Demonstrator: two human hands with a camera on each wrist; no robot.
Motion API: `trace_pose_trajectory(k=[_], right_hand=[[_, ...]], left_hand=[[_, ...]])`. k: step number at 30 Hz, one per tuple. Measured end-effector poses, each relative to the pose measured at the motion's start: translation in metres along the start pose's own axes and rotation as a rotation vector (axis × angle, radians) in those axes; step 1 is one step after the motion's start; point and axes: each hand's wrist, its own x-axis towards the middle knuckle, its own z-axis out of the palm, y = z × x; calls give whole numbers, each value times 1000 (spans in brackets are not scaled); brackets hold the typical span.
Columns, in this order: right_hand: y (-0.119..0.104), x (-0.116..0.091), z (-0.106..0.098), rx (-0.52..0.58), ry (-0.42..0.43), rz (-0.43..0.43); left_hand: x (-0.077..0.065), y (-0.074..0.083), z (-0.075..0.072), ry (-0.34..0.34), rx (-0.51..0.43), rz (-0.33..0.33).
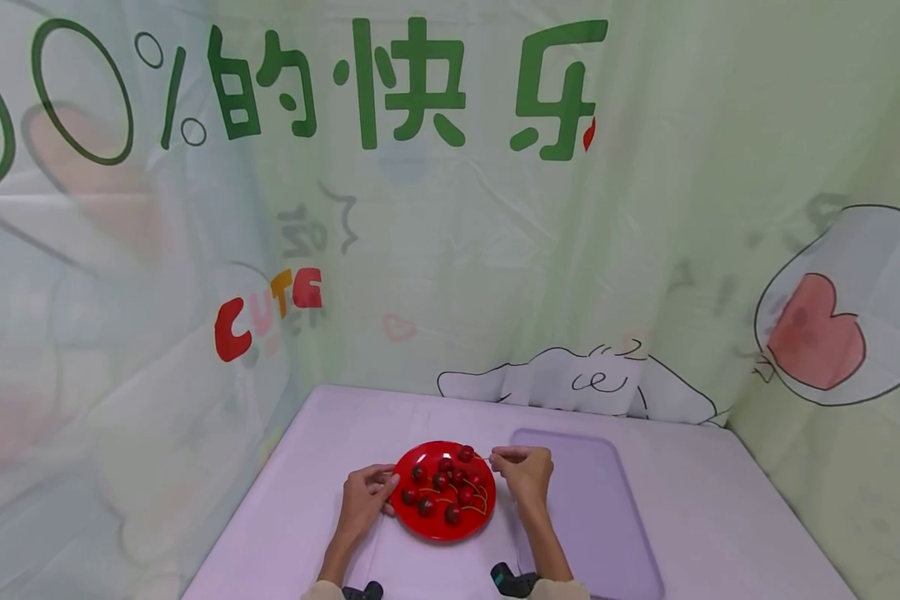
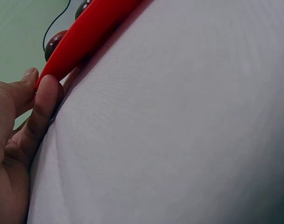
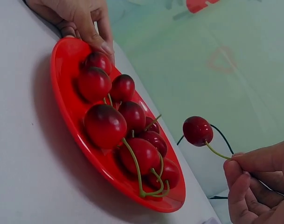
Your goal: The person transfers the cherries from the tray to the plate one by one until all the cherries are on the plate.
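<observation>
A round red plate (image 1: 435,533) holds several dark red cherries (image 3: 105,126), some with green stems. At its left rim, my left hand (image 1: 362,502) grips the edge, thumb on top and fingers beneath; the left wrist view shows the plate (image 2: 93,35) pinched there. My right hand (image 1: 527,475) pinches the thin stem of a single cherry (image 3: 197,131) between thumb and forefinger. That cherry hangs off to the side of the plate in the right wrist view, raised in the air, and overlaps the plate's far right rim in the head view.
To the right of the plate lies a flat purple tray (image 1: 588,517) on the pale table (image 1: 720,500). Printed curtains (image 1: 450,250) enclose the table's back and sides. Dark wrist devices (image 1: 512,579) sit by both forearms.
</observation>
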Motion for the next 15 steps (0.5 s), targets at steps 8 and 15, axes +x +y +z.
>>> trace_pose_trajectory(k=[8,15], right_hand=[[5,-2,12,-20,-13,7],[6,-3,24,-10,-51,7]], left_hand=[[-3,6,0,-2,1,-24],[-2,7,-1,-12,7,-26]])
